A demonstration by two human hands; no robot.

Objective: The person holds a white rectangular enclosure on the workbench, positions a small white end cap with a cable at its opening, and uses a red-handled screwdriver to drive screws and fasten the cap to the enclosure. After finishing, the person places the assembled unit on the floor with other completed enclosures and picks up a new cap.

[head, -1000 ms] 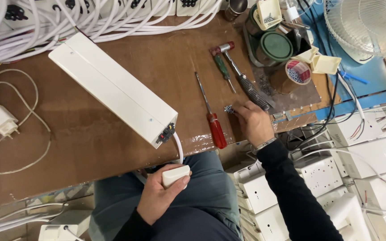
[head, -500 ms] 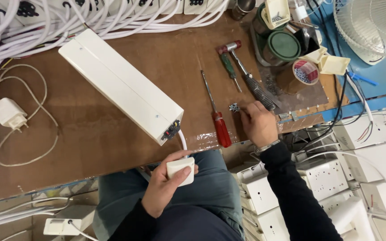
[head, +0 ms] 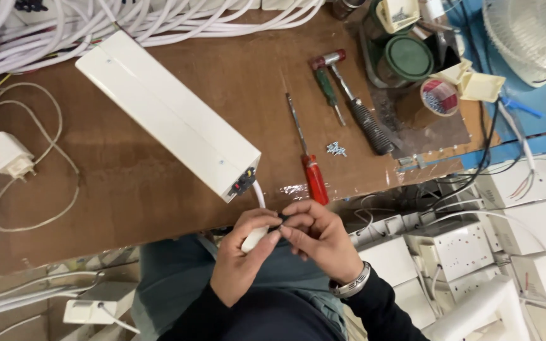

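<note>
My left hand (head: 241, 262) is closed around a small white plug (head: 254, 239) over my lap, just off the table's front edge. A short white cable joins the plug to a long white box (head: 165, 113) lying slantwise on the brown table (head: 127, 196). My right hand (head: 323, 237) meets the left one, with thumb and forefinger pinched on a tiny dark piece, seemingly a screw, against the plug's end. A small heap of screws (head: 335, 149) lies on the table beyond, next to a red-handled screwdriver (head: 315, 178).
A green screwdriver (head: 327, 88), a hammer (head: 355, 104), a tape roll (head: 438, 96) and a green-lidded tin (head: 409, 57) lie at the table's back right. White cables crowd the back edge. A white charger (head: 4, 155) sits left. White socket boxes (head: 456, 243) are stacked at right.
My right hand has left the screw heap on the table and come down to the plug. My left hand has lifted the plug slightly toward it.
</note>
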